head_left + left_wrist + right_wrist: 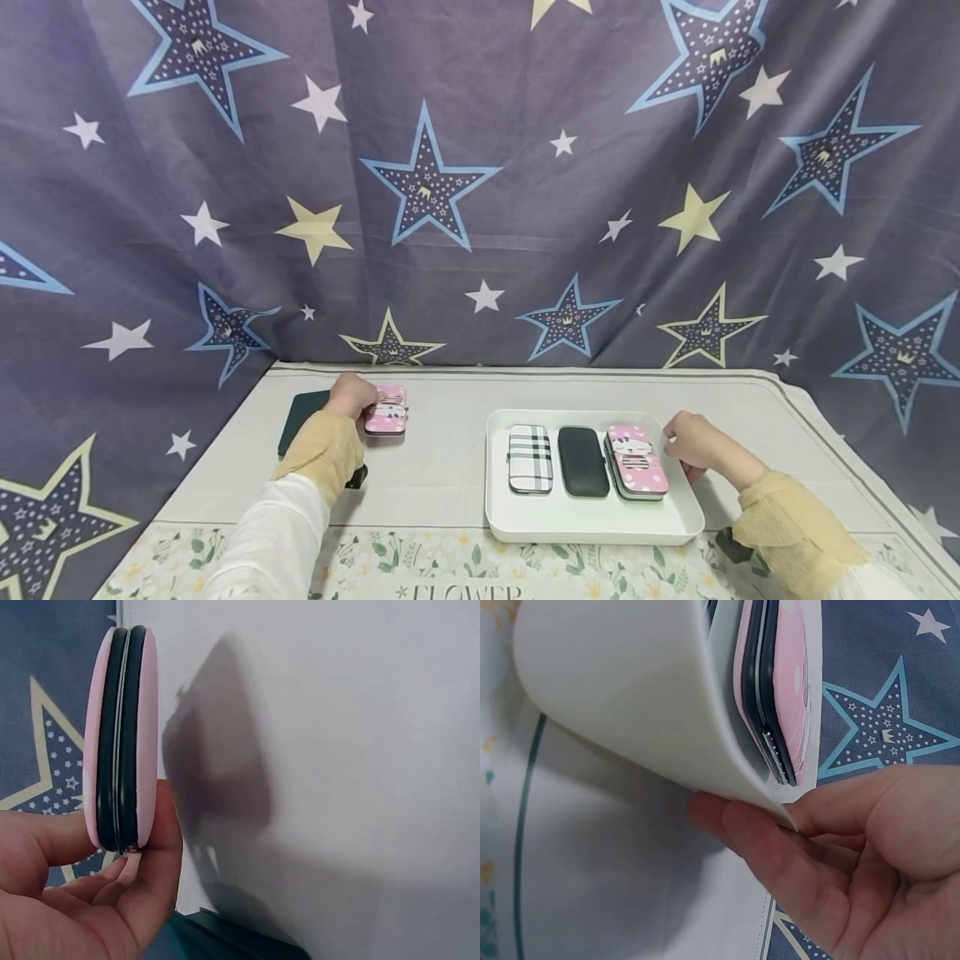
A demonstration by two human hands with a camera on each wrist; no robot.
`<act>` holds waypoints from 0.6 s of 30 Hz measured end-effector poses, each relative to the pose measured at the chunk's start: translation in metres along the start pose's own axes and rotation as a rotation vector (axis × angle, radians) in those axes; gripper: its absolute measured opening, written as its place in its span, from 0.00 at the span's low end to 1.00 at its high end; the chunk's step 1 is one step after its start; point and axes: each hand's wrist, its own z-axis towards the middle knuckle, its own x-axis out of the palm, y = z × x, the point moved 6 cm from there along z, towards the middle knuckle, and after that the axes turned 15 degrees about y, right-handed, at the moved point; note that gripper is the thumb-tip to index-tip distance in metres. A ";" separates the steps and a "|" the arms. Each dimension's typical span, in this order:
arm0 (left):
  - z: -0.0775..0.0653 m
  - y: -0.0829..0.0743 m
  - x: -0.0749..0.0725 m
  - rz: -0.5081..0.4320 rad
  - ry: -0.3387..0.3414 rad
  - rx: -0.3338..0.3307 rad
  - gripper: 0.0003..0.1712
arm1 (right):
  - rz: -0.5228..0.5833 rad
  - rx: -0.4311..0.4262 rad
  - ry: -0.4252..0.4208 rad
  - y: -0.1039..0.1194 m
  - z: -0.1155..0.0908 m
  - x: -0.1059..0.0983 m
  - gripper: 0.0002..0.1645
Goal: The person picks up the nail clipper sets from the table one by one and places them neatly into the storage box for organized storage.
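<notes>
My left hand [352, 395] pinches a small pink hard case [387, 412] with a cartoon print, at the back left of the table. In the left wrist view this pink case [120, 742] is seen edge-on, two dark green rims meeting along its seam, thumb on one side and fingers on the other. At the right, my right hand [688, 443] grips the right wall of a white tray [592, 529], with the tray wall [630, 690] between thumb and fingers. Inside the tray lie a plaid case [530, 459], a black case [583, 462] and another pink case [637, 460].
A flat dark green item [302, 417] lies just left of my left hand. The light tablecloth [435, 467] has a floral band [420, 554] along the front. A star-patterned curtain [480, 250] hangs directly behind the table's back edge.
</notes>
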 end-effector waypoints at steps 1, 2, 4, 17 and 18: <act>0.002 0.000 0.000 -0.030 0.012 0.001 0.17 | -0.004 0.000 0.002 0.000 0.000 0.000 0.16; 0.003 -0.001 0.000 -0.070 0.024 -0.002 0.16 | -0.006 0.002 0.002 0.000 0.000 0.000 0.16; 0.006 -0.002 0.001 -0.150 0.045 -0.008 0.15 | -0.008 0.007 0.003 0.000 0.000 0.000 0.16; 0.000 -0.029 0.014 -0.452 0.250 0.067 0.24 | -0.029 0.014 0.005 -0.001 0.001 0.000 0.13; -0.001 -0.032 0.015 -0.461 0.258 0.071 0.25 | -0.030 0.015 0.004 -0.001 0.001 0.000 0.13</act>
